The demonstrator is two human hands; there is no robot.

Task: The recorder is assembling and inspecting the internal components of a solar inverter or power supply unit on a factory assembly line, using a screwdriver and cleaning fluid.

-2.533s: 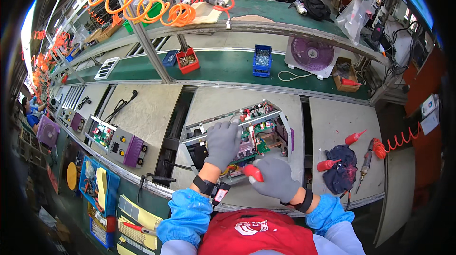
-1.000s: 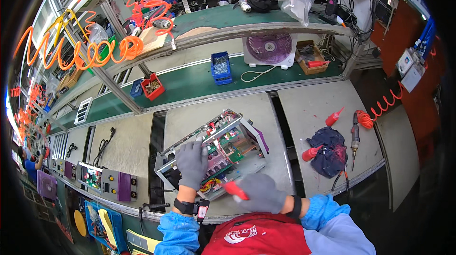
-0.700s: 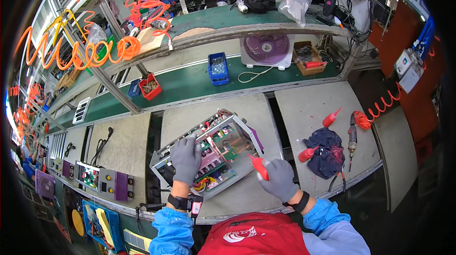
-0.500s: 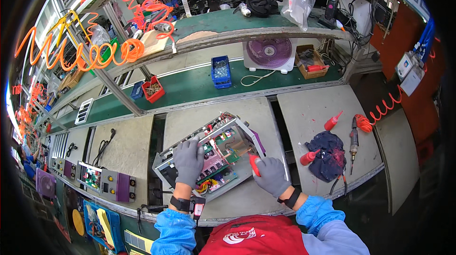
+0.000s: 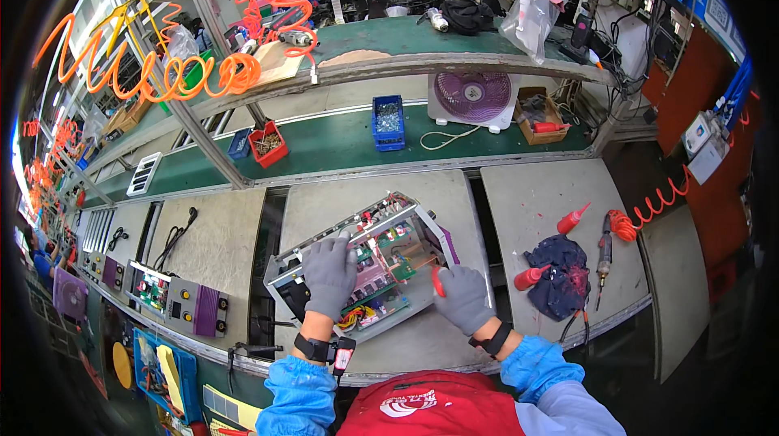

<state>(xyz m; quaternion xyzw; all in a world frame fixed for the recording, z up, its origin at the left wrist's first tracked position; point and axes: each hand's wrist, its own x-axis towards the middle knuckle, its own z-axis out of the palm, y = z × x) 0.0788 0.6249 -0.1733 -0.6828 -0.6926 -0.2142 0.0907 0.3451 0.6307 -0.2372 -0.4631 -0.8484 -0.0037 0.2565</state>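
An opened metal device chassis (image 5: pixel 381 253) lies at a slant in front of me, its circuit boards, wires and purple end panel showing. My left hand (image 5: pixel 330 274), in a grey glove, lies over its left part with the fingers stretched out along the frame. At the chassis's right side, my gloved right hand (image 5: pixel 464 298) is closed around a red squeeze bottle (image 5: pixel 438 280), mostly hidden by the fingers. Its tip is hard to make out. A bundle of yellow and red wires (image 5: pixel 353 320) sits inside the chassis near my left wrist.
To the right lie two red squeeze bottles (image 5: pixel 572 218) (image 5: pixel 531 277), a dark cloth (image 5: pixel 560 269) and an electric screwdriver (image 5: pixel 604 253). Behind stand a blue bin (image 5: pixel 389 137), a red bin (image 5: pixel 268 152) and a purple fan (image 5: pixel 473 97). More devices (image 5: pixel 197 308) line the left.
My head view has shifted slightly. The red bottle in my right hand has turned, and less of it shows. My left hand stays on the chassis.
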